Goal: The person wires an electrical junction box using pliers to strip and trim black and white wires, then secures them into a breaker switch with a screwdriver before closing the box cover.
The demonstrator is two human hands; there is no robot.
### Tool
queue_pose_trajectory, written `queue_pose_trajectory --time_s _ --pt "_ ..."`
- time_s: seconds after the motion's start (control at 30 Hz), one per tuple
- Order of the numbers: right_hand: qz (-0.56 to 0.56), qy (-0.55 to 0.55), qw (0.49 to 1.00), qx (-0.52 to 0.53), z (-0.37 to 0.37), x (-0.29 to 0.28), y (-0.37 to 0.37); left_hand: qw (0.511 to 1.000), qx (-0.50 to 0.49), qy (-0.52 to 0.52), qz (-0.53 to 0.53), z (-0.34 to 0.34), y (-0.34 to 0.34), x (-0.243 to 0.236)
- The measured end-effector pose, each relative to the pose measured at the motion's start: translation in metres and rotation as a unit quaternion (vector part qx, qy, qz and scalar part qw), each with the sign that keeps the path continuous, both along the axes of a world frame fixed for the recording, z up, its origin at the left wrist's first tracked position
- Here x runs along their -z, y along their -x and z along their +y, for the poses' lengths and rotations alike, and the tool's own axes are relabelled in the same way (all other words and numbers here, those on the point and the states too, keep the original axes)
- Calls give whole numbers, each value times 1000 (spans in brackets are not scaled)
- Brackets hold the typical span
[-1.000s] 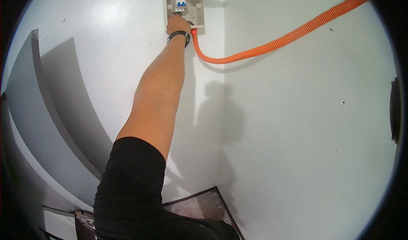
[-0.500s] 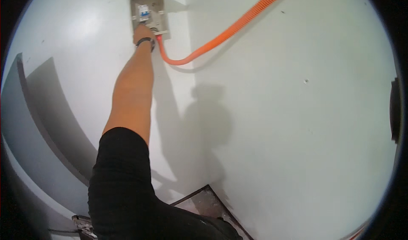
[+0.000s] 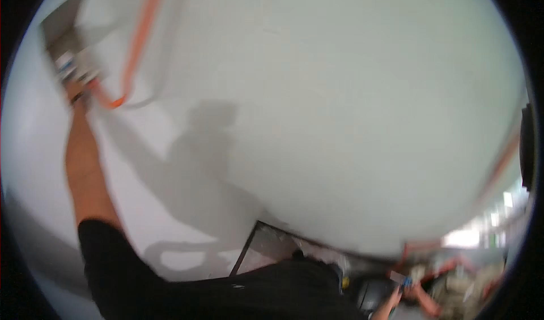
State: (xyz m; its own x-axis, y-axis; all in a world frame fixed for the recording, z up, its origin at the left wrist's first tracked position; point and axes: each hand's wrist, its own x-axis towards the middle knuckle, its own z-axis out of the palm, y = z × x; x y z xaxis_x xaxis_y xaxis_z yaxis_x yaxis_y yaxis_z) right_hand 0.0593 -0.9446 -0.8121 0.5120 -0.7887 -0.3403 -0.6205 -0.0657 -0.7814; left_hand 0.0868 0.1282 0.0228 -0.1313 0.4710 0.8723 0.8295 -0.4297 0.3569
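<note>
At the upper left, my left arm stretches up to an open wall box (image 3: 85, 65) holding a white-and-blue circuit breaker (image 3: 65, 64). My left hand (image 3: 74, 90) is at the lower part of the box, just below the breaker, its fingers smeared by motion. Beside it, an orange corrugated conduit (image 3: 117, 102) meets the bottom of the box. Low on the right, my right hand (image 3: 391, 302) appears closed on a small blurred blue-and-grey thing (image 3: 403, 281), whose kind I cannot make out. Another person's hand (image 3: 420, 297) reaches the same thing from the right.
A pale wall (image 3: 340, 122) fills most of the view, with my shadow on it. A dark-edged frame (image 3: 258, 225) stands low in front of my body. The other person, in khaki clothing (image 3: 467, 289), is at the lower right by a dark rounded object (image 3: 374, 294).
My view has swung to the right, so the box and my left arm sit farther left. My right hand, the other person and the blue-and-grey thing have come into view.
</note>
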Motion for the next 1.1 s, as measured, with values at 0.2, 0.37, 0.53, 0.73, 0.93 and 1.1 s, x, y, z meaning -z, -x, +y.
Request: queue_pose_trajectory --time_s 0.2,0.37,0.53,0.73,0.93,1.1 --pt "-73 397 914 41 19 -82 -29 984 172 19 44 -38 -163 58" --pt "-202 404 887 97 12 -147 -63 964 252 73 39 -92 -271 121" --pt "5 490 870 -48 23 -171 -87 971 214 92 51 -23 -176 114" --pt "-57 412 881 -225 35 -216 -103 989 82 98 -78 -49 -36 27" --pt "-69 245 836 -487 136 -322 -152 977 0 104 -185 -89 25 42" --pt "-76 17 697 -713 248 -384 -182 985 -3 65 -163 -95 13 30"
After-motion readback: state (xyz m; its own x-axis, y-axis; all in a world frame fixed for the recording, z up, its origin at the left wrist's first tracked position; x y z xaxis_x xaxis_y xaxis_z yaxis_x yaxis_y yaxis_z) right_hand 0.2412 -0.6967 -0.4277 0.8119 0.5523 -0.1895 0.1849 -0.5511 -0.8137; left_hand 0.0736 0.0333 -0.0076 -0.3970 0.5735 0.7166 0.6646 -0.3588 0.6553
